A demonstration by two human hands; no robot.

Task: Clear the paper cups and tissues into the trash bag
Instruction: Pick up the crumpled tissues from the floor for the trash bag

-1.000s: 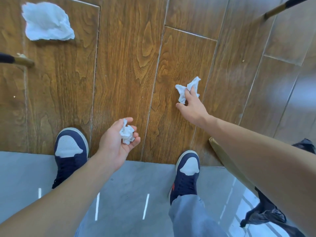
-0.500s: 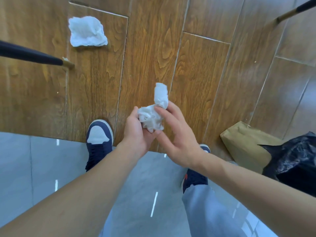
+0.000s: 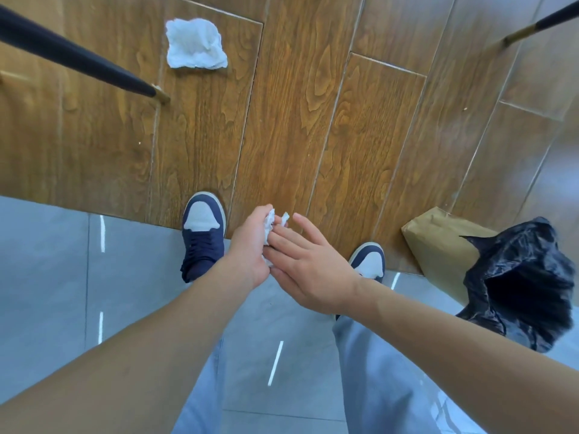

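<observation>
My left hand (image 3: 247, 245) is closed around a wad of crumpled white tissues (image 3: 270, 223), only the top of which shows between the fingers. My right hand (image 3: 308, 261) lies flat against the left one, fingers spread and pressing on the wad. Another crumpled tissue (image 3: 195, 43) lies on the wooden floor at the top left, well out of reach of both hands. The black trash bag (image 3: 520, 283) stands open at the right edge, to the right of my right forearm. No paper cups are in sight.
A brown paper bag (image 3: 438, 242) lies on the floor beside the trash bag. A dark furniture leg (image 3: 72, 57) with a brass tip slants in from the top left; another leg (image 3: 539, 23) crosses the top right corner. My two blue shoes stand at the wood-to-tile seam.
My right hand picked a tissue off the floor and brought it to the left hand, which now grips both pieces as one wad. The view has shifted, bringing the trash bag in.
</observation>
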